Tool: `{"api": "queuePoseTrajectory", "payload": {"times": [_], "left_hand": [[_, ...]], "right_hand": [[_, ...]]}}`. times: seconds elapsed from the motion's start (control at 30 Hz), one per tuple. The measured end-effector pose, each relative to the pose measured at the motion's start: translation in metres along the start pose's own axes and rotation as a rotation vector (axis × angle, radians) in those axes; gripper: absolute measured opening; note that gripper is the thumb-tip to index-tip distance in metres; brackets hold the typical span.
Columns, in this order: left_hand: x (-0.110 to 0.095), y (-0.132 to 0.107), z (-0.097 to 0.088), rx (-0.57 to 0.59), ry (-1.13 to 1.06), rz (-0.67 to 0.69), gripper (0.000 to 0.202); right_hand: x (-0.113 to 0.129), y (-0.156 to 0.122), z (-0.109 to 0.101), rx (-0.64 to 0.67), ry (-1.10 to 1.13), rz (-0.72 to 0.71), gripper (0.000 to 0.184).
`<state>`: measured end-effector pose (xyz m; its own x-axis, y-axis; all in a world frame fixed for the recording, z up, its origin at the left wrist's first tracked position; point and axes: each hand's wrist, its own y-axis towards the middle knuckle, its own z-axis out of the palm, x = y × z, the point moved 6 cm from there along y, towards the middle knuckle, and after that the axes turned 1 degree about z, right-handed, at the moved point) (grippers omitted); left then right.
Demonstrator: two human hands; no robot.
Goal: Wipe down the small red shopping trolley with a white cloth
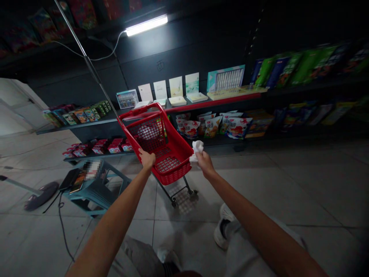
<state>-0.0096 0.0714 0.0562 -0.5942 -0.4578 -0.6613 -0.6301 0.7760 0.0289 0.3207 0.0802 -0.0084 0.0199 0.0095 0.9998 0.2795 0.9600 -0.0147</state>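
Note:
A red shopping cart point(180, 148) with a plastic basket stands in front of me on dark legs and small wheels. My left hand point(147, 158) is closed over the basket's left rim, near its front corner. In my right hand point(205, 163) is a crumpled white cloth point(197, 147), gripped beside the basket's right front corner. The cloth is at or against the rim there; whether it presses on it I cannot tell. Through the grid at the basket's far end, something white shows behind the cart.
Behind the cart runs a shelf point(230, 97) with upright books, a boxed set and, lower down, snack bags point(211, 125). At left, a blue-grey stool point(106, 192) carries a dark device and papers, its cable trailing on the floor. A round stand base point(43, 196) and a slanting metal pole point(92, 69) are nearby.

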Motion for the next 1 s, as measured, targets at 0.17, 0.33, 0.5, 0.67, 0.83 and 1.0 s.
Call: {"api": "queuePoseTrajectory", "payload": {"times": [0.17,0.33,0.5,0.67,0.83,1.0], "left_hand": [[-0.001,-0.004,-0.002,0.008,0.01,0.004,0.095],[-0.002,-0.006,-0.003,0.012,0.009,0.019,0.095],[-0.001,-0.008,-0.005,0.029,-0.009,0.023,0.097],[0.002,-0.007,-0.01,0.038,-0.024,0.06,0.092],[0.01,-0.002,-0.018,0.058,-0.053,0.112,0.09],[0.019,0.002,-0.028,0.092,-0.083,0.193,0.084]], "right_hand": [[0.021,0.002,0.008,0.001,-0.352,-0.241,0.037],[0.036,-0.006,0.018,0.082,-0.496,-0.497,0.062],[0.047,-0.01,0.026,0.104,-0.677,-0.58,0.059],[0.058,-0.01,0.039,0.118,-0.813,-0.579,0.057],[0.066,-0.015,0.051,0.171,-0.857,-0.564,0.058],[0.073,-0.027,0.057,0.22,-0.909,-0.546,0.055]]}}
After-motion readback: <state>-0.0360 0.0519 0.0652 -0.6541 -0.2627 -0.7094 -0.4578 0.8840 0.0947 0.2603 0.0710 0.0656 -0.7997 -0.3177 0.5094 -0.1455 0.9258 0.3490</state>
